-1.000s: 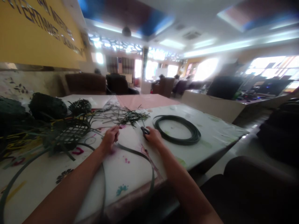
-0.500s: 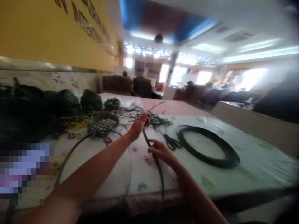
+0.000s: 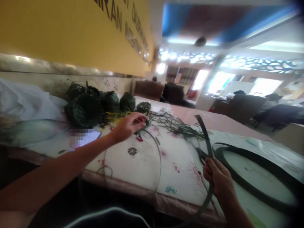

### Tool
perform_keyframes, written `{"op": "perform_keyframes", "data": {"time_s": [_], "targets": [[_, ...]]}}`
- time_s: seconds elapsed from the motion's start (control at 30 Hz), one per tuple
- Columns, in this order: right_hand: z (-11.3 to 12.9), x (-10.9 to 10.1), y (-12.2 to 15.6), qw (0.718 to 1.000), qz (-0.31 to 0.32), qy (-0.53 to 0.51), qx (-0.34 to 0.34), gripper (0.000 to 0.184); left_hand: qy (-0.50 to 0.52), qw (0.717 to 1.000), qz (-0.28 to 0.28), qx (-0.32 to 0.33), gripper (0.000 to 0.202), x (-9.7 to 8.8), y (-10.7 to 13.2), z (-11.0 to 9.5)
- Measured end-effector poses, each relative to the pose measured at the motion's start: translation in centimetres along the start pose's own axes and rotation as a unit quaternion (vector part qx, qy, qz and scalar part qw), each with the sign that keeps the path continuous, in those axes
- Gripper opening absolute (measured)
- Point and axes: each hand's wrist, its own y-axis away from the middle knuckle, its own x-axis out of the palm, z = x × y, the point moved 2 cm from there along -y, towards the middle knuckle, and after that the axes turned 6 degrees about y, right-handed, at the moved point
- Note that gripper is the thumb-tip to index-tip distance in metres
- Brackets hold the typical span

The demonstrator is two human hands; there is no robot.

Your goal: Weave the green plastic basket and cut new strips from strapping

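Note:
My right hand is closed around a long dark green flat strip that rises from the hand and curves down past the table's edge. My left hand reaches forward over the floral tablecloth, fingers spread, resting on the partly woven green lattice piece and its loose strands. Nothing is gripped in that hand.
A coil of dark green strip lies at the right. Several dark woven baskets stand by the yellow wall. A phone and white cloth lie at the left. Chairs and people sit far behind.
The view swung left. My right hand lifted the strip and came nearer the table's edge. My left hand let go of the strip and reached out to the woven piece.

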Motion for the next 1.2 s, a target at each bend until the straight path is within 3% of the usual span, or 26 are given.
{"op": "perform_keyframes", "data": {"time_s": [0.07,0.13,0.17,0.27,0.47,0.6,0.8,1.03,1.2], "targets": [[0.0,0.6,0.3,0.999,0.013,-0.037,0.003,0.049,-0.044,0.99,-0.131,-0.031,0.016,-4.3,2.5,0.8],[0.0,1.8,0.4,0.997,0.05,-0.047,0.024,0.053,-0.1,0.968,-0.217,-0.081,0.012,-7.6,5.0,2.6],[0.0,2.7,0.4,0.996,0.069,-0.04,0.036,0.051,-0.113,0.957,-0.235,-0.123,0.013,-8.7,6.2,3.7],[-0.2,5.9,0.4,0.99,0.125,-0.012,0.071,0.037,-0.099,0.942,-0.206,-0.247,0.026,-10.4,8.9,7.2],[-0.9,12.1,1.1,0.948,0.256,-0.039,0.187,0.024,-0.075,0.939,-0.155,-0.298,0.044,-10.0,10.0,10.6],[-0.6,14.5,2.1,0.92,0.331,-0.056,0.203,0.019,-0.076,0.942,-0.155,-0.288,0.037,-9.6,9.4,11.4],[0.5,15.8,1.6,0.966,0.231,-0.031,0.11,0.025,-0.055,0.949,-0.187,-0.249,0.037,-10.1,8.3,11.6],[1.2,17.5,-1.6,0.983,0.174,-0.053,0.024,0.036,0.002,0.957,-0.184,-0.225,0.034,-10.5,6.8,10.0],[1.7,17.7,-2.8,0.984,0.161,-0.072,-0.012,0.034,0.053,0.957,-0.147,-0.245,0.038,-10.9,8.0,8.8]]}}
